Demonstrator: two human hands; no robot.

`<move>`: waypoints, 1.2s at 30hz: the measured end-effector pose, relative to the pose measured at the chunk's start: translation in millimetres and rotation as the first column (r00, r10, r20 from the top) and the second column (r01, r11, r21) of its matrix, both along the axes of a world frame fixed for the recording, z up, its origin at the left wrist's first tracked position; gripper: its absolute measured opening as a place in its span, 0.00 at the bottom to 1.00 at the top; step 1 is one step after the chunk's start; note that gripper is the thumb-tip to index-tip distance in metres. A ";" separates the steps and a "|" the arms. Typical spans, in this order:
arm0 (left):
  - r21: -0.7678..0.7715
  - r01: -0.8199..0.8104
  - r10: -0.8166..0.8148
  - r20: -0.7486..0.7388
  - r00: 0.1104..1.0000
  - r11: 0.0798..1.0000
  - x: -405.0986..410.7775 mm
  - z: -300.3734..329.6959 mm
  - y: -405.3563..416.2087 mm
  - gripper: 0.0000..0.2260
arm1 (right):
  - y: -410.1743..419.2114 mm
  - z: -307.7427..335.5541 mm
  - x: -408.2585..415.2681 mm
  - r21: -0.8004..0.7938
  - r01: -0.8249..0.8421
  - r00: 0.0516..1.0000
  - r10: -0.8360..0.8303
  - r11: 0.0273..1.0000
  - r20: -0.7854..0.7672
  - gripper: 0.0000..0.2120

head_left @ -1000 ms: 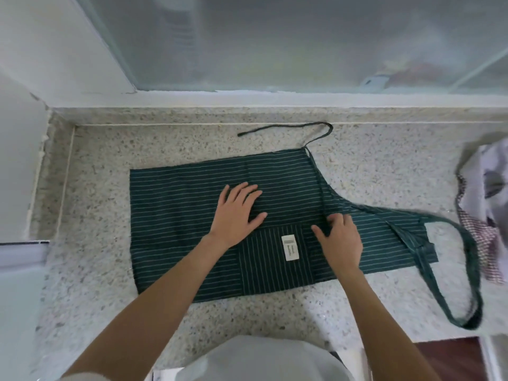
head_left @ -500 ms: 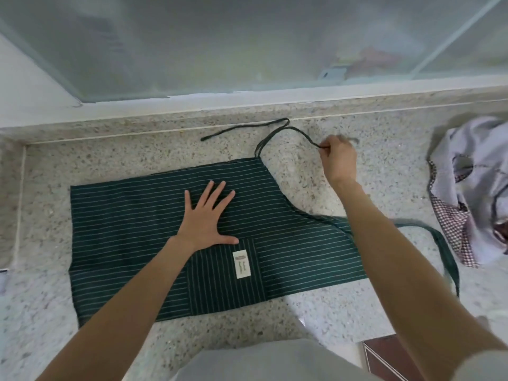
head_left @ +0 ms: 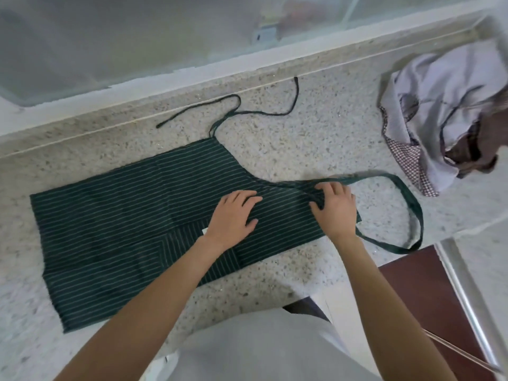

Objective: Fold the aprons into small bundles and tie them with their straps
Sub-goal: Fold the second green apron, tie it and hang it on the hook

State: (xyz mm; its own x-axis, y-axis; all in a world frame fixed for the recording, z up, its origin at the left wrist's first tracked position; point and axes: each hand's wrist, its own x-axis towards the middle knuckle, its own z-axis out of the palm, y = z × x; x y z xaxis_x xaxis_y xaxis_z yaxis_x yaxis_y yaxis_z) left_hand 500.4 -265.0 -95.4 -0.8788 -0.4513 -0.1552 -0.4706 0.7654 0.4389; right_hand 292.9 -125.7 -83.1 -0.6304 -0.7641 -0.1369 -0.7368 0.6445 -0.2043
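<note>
While the green striped apron point(head_left: 132, 215) lies flat on the speckled counter point(head_left: 288, 149), folded lengthwise with its skirt stretching away to the left of my fingers, I have both hands on it. My left hand point(head_left: 233, 215) rests palm down near the middle of the cloth, fingers spread loosely and pointing toward the right, gripping nothing; only a sliver of a white label point(head_left: 204, 230) shows at the heel of that palm. My right hand point(head_left: 336, 209) sits just to the right of it, on the narrow bib end, with the fingers curled and the cloth bunched into small creases under the fingertips; I cannot tell whether I truly pinch the fabric or only press it. From beside my right fingertips the wide neck loop point(head_left: 412, 210) runs out to the right, curves round and comes back in below my right wrist, lying flat on the counter. Beyond my fingertips, toward the window point(head_left: 137, 37), the two thin waist straps point(head_left: 264, 112) leave the apron's far corner and trail loose across the stone, one to the left along the ledge point(head_left: 82, 133), one to the right with its end turned up toward the sill. Well to the right of my right hand, apart from the loop, sits a crumpled heap of pale lilac and checked cloth point(head_left: 439, 111). Below my right forearm a dark red-brown surface point(head_left: 420, 298) meets the counter's edge.
</note>
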 end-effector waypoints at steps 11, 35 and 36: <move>-0.134 -0.052 0.053 0.003 0.999 0.990 -59.7 -16.8 -13.5 0.09 | 8.5 3.7 -61.6 0.178 -0.154 0.987 0.144 0.972 0.067 0.12; -0.385 -0.111 0.091 -0.070 0.993 0.916 -96.7 -5.1 -5.3 0.11 | -40.0 7.7 -119.2 0.358 -0.462 0.880 0.471 0.811 0.069 0.09; -0.343 -0.071 0.048 -0.075 0.996 0.937 -101.9 -2.5 7.6 0.13 | -39.8 6.8 -121.3 0.324 -0.488 0.872 0.468 0.810 0.144 0.09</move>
